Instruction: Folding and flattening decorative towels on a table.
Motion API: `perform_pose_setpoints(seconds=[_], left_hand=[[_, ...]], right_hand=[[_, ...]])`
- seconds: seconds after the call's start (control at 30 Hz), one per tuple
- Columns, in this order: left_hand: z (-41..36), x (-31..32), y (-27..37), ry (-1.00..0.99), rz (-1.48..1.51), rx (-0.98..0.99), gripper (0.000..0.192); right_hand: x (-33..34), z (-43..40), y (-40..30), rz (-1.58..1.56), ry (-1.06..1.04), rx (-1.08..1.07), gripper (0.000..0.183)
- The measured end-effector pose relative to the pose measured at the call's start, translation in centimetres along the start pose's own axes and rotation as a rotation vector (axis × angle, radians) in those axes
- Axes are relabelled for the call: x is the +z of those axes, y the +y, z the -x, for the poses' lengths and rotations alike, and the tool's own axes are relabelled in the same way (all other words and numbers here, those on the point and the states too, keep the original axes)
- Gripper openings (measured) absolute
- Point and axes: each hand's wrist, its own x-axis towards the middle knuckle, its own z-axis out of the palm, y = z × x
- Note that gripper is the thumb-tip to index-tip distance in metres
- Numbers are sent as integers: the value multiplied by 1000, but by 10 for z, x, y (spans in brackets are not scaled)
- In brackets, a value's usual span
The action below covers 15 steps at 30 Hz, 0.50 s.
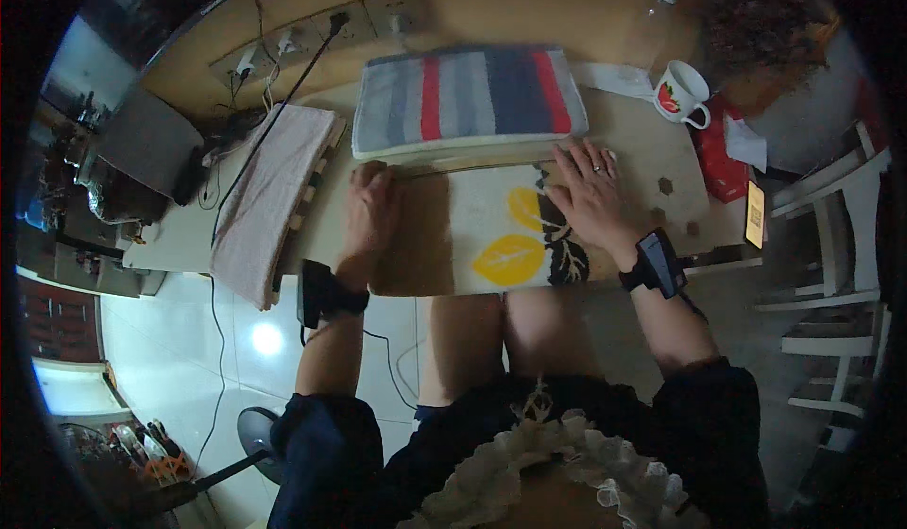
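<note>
A folded patterned cloth lies before me at the table's near edge, with a brown band, a cream middle, yellow leaves and dark leaves. My left hand rests on its far left corner with the fingers curled under; whether it pinches the fabric I cannot tell. On the cloth's far right part my right hand lies flat, fingers spread, a ring on one finger. Just beyond both hands sits a folded striped towel in grey, navy and red. Both wrists carry dark strapped devices.
A folded pale pink towel hangs over the table's near edge at left, a black cable crossing it from the wall sockets. At right stand a strawberry mug, a red packet and white chairs.
</note>
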Motion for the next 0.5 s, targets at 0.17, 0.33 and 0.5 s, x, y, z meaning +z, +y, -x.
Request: perform_pose_setpoints(seconds=[0.17,0.33,0.5], left_hand=[[-24,-25,-28,-107,173,-29,15],[-39,-22,-48,-284,146,-120,18],[-39,-23,-37,-267,301,-143,14]], right_hand=[[-1,-1,-6,-26,17,5,60],[-1,-1,-5,8,21,2,59],[-4,0,-5,10,24,16,59]])
